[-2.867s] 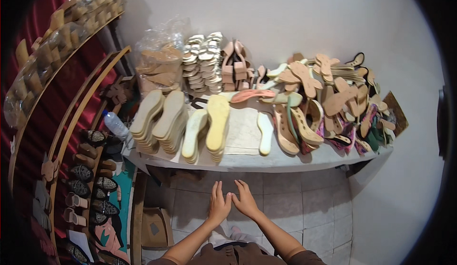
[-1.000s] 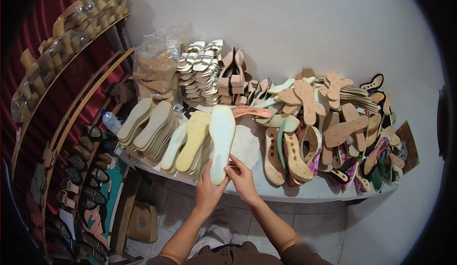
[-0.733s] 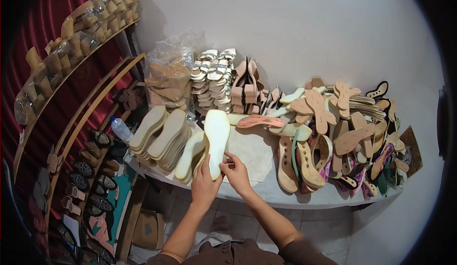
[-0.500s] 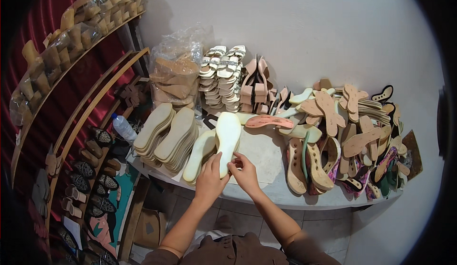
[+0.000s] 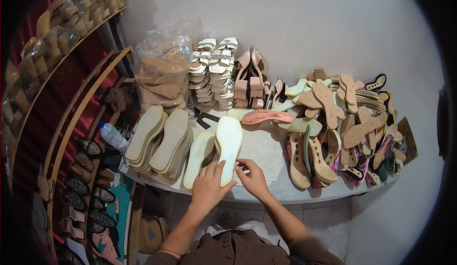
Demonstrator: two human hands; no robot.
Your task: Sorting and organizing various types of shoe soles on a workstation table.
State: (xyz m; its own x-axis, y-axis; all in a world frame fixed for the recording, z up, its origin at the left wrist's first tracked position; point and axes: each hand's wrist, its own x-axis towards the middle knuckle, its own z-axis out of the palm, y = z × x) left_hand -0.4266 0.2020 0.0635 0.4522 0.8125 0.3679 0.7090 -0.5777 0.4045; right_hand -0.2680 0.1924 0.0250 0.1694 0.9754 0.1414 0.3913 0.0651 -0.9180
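A pale cream shoe sole [image 5: 229, 139] lies at the table's front, its heel end toward me. My left hand [image 5: 208, 183] grips it at the heel, fingers along its left side and thumb by the lower right. At the sole's right edge is my right hand [image 5: 253, 178], fingers bent, with a small gap between thumb and forefinger; nothing shows in it. Left of the gripped sole stands a pile of similar cream soles [image 5: 199, 156], partly covered by it. Farther left are two tall stacks of beige soles, the nearer-right stack [image 5: 170, 139] and the outer stack [image 5: 144, 132].
A pink sole [image 5: 266, 117] lies behind my right hand. To the right, loose soles [image 5: 326, 104] and wedge soles [image 5: 296, 165] form a heap. White sandals [image 5: 222, 67] and a plastic bag of soles [image 5: 164, 70] stand along the back. A bottle [image 5: 113, 135] and shoe racks fill the left.
The gripped sole has come slightly nearer to me and rests lower over the pile. My right hand has drawn a little to the right, off the sole's edge. The view has shifted slightly.
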